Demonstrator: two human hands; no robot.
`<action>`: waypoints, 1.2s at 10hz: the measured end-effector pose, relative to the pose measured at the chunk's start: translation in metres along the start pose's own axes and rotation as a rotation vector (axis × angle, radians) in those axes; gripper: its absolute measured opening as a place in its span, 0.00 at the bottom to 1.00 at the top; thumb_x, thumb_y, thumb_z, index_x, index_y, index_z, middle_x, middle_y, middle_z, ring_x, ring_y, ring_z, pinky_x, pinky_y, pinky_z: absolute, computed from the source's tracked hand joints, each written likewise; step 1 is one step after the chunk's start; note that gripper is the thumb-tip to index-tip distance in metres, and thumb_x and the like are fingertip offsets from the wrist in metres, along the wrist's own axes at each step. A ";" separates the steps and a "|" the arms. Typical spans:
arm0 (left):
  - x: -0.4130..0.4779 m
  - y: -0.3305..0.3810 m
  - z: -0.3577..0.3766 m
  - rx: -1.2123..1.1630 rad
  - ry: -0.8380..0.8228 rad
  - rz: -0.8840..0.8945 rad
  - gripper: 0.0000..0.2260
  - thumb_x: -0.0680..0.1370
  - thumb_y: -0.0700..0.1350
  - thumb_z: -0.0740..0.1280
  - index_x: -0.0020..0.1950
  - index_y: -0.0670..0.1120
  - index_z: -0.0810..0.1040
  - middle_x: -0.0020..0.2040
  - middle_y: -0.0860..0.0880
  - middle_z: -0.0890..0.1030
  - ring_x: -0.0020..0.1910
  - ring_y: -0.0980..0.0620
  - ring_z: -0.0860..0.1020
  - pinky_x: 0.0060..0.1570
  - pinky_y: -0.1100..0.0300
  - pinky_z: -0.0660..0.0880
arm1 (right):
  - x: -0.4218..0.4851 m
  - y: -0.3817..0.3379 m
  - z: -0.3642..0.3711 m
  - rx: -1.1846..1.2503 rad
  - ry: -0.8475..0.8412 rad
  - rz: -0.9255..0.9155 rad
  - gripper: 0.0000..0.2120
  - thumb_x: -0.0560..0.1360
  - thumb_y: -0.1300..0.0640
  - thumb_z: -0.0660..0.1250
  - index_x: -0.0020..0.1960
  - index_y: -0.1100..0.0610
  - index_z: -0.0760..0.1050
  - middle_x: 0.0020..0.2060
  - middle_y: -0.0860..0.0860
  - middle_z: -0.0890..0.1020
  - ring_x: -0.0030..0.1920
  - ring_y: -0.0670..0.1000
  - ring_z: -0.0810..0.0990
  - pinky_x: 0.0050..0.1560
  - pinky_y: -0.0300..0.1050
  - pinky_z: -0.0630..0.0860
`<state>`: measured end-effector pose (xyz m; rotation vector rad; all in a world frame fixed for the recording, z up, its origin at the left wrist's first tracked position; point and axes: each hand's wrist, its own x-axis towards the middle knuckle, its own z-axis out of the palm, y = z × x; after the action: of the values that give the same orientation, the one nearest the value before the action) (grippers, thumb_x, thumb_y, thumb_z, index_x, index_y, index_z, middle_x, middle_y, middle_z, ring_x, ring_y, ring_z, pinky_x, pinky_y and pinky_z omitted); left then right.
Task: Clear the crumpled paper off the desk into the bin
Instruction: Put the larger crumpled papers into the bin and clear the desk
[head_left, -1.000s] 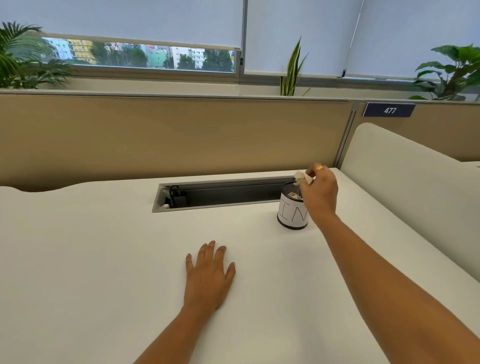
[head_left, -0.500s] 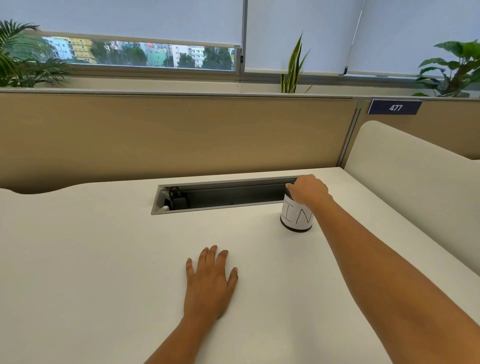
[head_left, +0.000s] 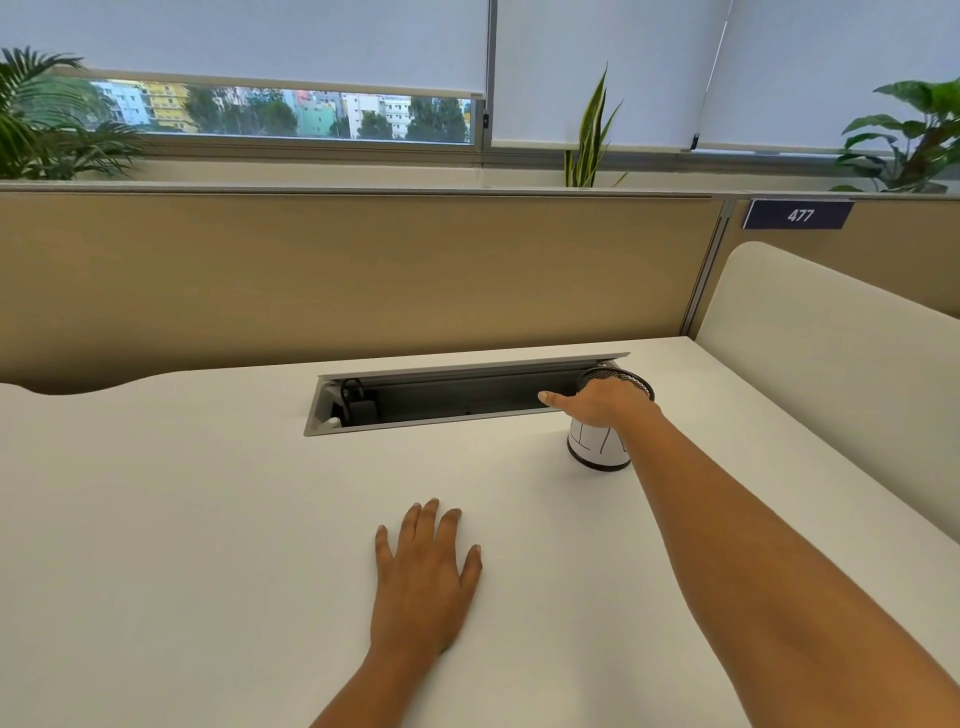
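Crumpled paper: none in sight on the desk (head_left: 182, 519). Any that's binned would be inside the bin (head_left: 597, 451), but its mouth is mostly covered, so can't confirm. 1 bin only, a small mesh cup w/ a white wrap, upright at the back right, touching the end of the cable slot (head_left: 457, 397). Right hand (head_left: 597, 405) sits palm-down over the rim, thumb straight out to the left. Its fingers are hidden past the knuckles, so can't tell if they hold anything; prob. placed there to drop or press stuff in. Left hand (head_left: 423, 577) lies flat on the desk nearer the body, fingers straight and a bit spread, holding nothing, likely just bracing for the reach. Slot has 1 black plug (head_left: 358, 402) at its left end. Behind: tan divider (head_left: 337, 270), 1 "477" sign (head_left: 799, 214), 3 plants on the sill. Job looks about done.
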<state>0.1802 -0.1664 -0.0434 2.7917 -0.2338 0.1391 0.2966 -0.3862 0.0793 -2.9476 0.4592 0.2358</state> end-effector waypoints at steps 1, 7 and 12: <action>0.000 0.001 0.000 0.001 -0.003 0.001 0.22 0.79 0.57 0.48 0.73 0.54 0.54 0.76 0.53 0.54 0.75 0.54 0.49 0.74 0.46 0.44 | 0.002 0.001 0.000 0.013 -0.018 -0.003 0.41 0.69 0.27 0.51 0.67 0.58 0.69 0.67 0.55 0.72 0.67 0.58 0.70 0.64 0.51 0.69; 0.000 0.000 0.000 0.001 0.006 0.005 0.23 0.79 0.57 0.48 0.73 0.53 0.55 0.76 0.52 0.55 0.76 0.53 0.50 0.74 0.46 0.45 | -0.005 0.014 0.002 0.082 0.318 -0.040 0.21 0.74 0.44 0.63 0.53 0.62 0.75 0.51 0.59 0.79 0.44 0.56 0.75 0.44 0.47 0.71; -0.001 -0.001 0.002 -0.013 0.000 0.008 0.23 0.79 0.56 0.49 0.73 0.52 0.55 0.76 0.51 0.55 0.76 0.52 0.50 0.74 0.47 0.44 | -0.106 0.000 0.107 0.390 0.305 -0.248 0.13 0.77 0.53 0.61 0.59 0.57 0.74 0.59 0.52 0.79 0.60 0.51 0.74 0.58 0.39 0.68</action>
<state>0.1796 -0.1666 -0.0459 2.7783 -0.2452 0.1383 0.1831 -0.3370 -0.0061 -2.6201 0.1452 -0.3024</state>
